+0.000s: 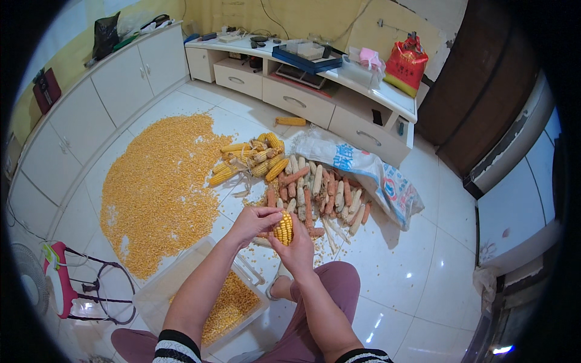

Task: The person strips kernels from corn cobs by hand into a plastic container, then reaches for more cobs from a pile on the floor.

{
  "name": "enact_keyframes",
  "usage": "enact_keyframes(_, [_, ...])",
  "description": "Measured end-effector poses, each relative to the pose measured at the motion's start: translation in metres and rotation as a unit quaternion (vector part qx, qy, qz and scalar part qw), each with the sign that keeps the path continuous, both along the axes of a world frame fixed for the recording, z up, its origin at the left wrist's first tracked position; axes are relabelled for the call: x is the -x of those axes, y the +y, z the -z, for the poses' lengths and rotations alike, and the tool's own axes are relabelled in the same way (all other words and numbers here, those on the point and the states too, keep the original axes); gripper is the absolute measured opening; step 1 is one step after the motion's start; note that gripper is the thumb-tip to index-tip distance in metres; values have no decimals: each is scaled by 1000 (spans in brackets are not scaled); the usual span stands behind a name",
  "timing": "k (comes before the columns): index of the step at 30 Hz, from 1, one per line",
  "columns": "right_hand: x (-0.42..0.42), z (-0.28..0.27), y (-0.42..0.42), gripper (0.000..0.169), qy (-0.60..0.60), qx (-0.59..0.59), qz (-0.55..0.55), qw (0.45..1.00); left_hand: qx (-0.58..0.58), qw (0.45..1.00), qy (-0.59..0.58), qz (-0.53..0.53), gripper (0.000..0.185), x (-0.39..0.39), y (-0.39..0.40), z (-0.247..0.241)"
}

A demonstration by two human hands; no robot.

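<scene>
A yellow ear of corn [283,230] stands roughly upright between my two hands. My right hand [297,249] wraps its lower part and right side. At its upper left, the fingers of my left hand [256,224] press on the ear near the tip; the palm is turned from view. Below my left forearm sits a clear plastic bin [156,290], partly filled with loose corn kernels [231,301]. Just beyond my hands lies a heap of bare cobs [308,199], some reddish and some whitish. Several unshelled ears [254,156] are piled farther left.
Loose kernels [159,181] cover a broad patch of tiled floor at left. A white woven sack [363,165] lies behind the cobs. One ear [290,121] rests near the TV cabinet [295,97]. At lower left are a pink-rimmed stool [68,290] and a fan [28,277].
</scene>
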State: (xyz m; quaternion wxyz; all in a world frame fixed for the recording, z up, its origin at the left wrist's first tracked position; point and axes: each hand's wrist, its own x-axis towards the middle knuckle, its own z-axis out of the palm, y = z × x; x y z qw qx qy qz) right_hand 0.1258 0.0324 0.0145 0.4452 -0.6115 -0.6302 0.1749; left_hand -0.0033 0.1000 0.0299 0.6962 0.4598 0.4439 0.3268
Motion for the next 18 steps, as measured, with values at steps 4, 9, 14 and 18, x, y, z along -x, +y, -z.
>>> enact_keyframes(4, [0, -2, -1, 67, -4, 19, 2, 1000, -60, 998, 17, 10, 31, 0, 0, 6])
enact_keyframes(9, [-5, 2, 0, 66, -53, 19, 47, 997, -148, 986, 73, 18, 31, -9, -3, 10])
enact_keyframes(14, [-7, -3, 3, 65, 6, -16, 64, 998, -167, 984, 59, -2, 30, -18, -6, 30])
enact_keyframes(18, [-5, -5, 5, 54, 301, 11, 27, 953, -132, 985, 109, 12, 28, -11, -10, 26])
